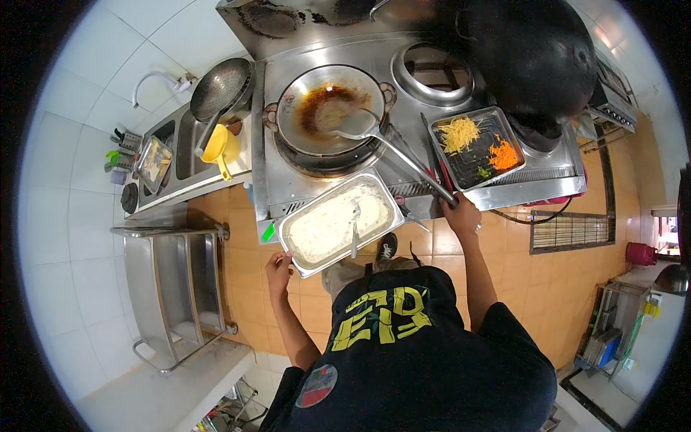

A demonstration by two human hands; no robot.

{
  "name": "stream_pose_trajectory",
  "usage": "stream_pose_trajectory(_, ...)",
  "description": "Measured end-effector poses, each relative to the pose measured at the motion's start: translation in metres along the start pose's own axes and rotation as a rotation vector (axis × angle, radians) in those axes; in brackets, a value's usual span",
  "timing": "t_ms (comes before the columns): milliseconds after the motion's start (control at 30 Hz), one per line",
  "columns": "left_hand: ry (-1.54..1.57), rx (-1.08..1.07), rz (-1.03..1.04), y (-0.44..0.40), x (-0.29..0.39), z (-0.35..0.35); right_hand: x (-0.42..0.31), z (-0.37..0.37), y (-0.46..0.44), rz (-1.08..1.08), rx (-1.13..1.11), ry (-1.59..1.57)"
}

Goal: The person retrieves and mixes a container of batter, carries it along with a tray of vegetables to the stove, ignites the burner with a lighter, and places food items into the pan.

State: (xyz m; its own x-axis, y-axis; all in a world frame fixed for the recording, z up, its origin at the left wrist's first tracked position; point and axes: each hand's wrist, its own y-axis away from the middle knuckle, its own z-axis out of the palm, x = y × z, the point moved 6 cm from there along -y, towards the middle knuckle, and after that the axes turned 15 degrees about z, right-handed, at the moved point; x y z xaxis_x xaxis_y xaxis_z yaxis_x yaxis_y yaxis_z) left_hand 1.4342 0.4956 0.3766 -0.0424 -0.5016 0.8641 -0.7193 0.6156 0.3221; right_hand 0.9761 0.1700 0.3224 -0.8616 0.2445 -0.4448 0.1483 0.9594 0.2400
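Observation:
My right hand (461,214) is closed around the end of a long-handled wok ladle (403,158). The ladle's metal head rests inside a wok (287,108) with two ring handles, whose bottom is browned and oily. My left hand (278,273) grips the near left corner of a rectangular steel pan (396,216). A pale, creamy white mixture (324,223) fills that pan, and a spoon (355,227) stands in it, its handle over the near rim. The pan sits at the stove's front edge, just below the wok.
Right of the wok, a dark tray (471,147) holds yellow shreds, orange shreds and some green bits. Beyond are an open burner ring (432,79) and a large black wok (533,57). Leftward stand a strainer (223,86), a yellow scoop (222,150) and a steel trolley (173,288).

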Motion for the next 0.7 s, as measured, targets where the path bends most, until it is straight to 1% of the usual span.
stream_pose_trajectory(167,-0.003,0.006,-0.016,0.001,0.002,0.001,0.001,0.003,0.018,-0.004,-0.019,-0.058)
stream_pose_trajectory(200,-0.002,0.001,-0.014,0.001,0.001,0.002,0.003,0.004,0.021,-0.033,0.039,-0.031)
stream_pose_trajectory(300,-0.035,0.002,0.014,-0.003,-0.005,0.0,0.008,0.008,0.024,-0.103,0.083,-0.042)
stream_pose_trajectory(400,-0.01,0.001,0.085,-0.005,-0.008,0.0,0.006,0.004,0.028,-0.22,0.185,-0.034)
stream_pose_trajectory(500,-0.018,0.011,0.085,-0.005,-0.01,0.0,0.008,0.002,0.03,-0.2,0.188,-0.046)
stream_pose_trajectory(600,-0.018,-0.001,0.055,-0.005,-0.008,0.0,0.008,0.0,0.031,-0.226,0.193,-0.056)
stream_pose_trajectory(700,0.012,0.017,0.094,-0.001,-0.001,0.002,0.007,0.0,0.034,-0.233,0.189,-0.03)
